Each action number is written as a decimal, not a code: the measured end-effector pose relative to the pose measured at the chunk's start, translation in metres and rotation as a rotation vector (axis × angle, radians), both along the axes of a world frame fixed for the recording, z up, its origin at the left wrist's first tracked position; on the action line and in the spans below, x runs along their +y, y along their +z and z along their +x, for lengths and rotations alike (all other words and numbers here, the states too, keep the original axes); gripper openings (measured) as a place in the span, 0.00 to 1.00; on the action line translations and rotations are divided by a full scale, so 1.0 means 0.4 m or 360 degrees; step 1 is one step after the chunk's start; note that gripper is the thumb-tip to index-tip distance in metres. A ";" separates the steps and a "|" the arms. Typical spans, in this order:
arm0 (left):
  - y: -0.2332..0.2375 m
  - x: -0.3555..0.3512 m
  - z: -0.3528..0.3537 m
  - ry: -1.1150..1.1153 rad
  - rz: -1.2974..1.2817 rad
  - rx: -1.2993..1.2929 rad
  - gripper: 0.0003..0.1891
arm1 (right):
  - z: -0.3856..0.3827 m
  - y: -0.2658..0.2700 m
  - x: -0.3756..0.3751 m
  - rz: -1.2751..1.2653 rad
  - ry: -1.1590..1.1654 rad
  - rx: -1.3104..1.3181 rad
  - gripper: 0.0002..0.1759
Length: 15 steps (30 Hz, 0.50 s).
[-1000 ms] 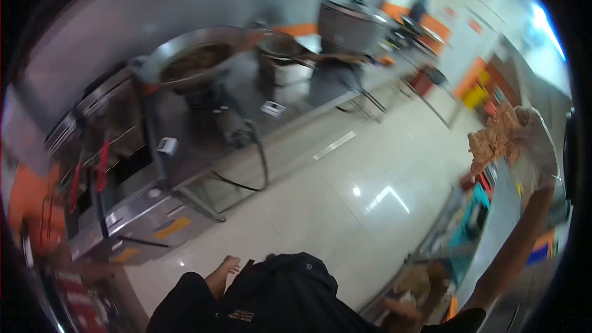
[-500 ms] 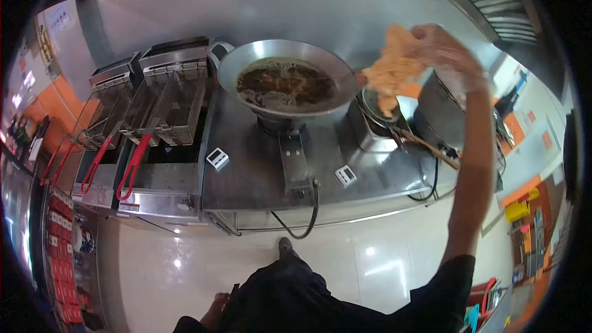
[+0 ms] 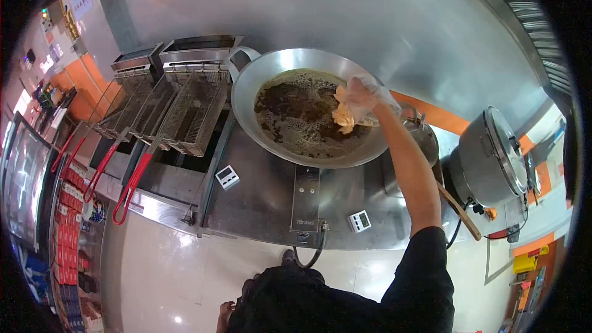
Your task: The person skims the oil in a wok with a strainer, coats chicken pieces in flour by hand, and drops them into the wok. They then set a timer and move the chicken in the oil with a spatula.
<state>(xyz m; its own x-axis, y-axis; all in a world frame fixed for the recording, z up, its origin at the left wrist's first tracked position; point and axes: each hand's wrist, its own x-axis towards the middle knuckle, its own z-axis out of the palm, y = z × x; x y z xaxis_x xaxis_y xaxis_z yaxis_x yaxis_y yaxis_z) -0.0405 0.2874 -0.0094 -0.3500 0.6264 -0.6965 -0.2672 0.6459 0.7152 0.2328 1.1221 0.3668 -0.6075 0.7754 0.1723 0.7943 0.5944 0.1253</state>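
Note:
My right hand [image 3: 362, 95], in a clear plastic glove, is closed on a floppy orange battered piece of meat [image 3: 343, 114]. It hangs over the right side of a wide metal wok [image 3: 246, 108], its lower end at the surface of the dark, bubbling oil [image 3: 296, 108]; whether it touches is hard to tell. Low in the view, my left hand [image 3: 227, 308] hangs beside the dark clothing, away from the counter. Its fingers are too small and partly hidden to make out.
Left of the wok, wire fryer baskets [image 3: 194, 111] with red handles sit on fryers. Two white timers [image 3: 227, 177] lie on the steel counter [image 3: 259, 203]. Right of the wok are a metal container [image 3: 425, 142], a wooden handle [image 3: 459, 213] and a large lidded pot [image 3: 484, 160].
My right hand has brought the battered piece of meat leftward and down, from above the metal container to over the oil. The view has shifted, and my left hand stays low.

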 end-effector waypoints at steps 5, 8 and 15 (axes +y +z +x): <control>0.031 -0.017 0.011 0.0077 -0.0052 0.0052 0.15 | -0.119 0.196 -0.279 -0.0627 -0.0433 -0.0592 0.30; 0.035 -0.025 0.015 0.0099 -0.0040 0.0066 0.14 | -0.163 0.194 -0.318 -0.0608 -0.0389 -0.0724 0.31; 0.019 -0.041 -0.020 -0.0077 0.0064 0.0076 0.13 | -0.139 0.434 -0.538 0.0066 0.0040 -0.1082 0.28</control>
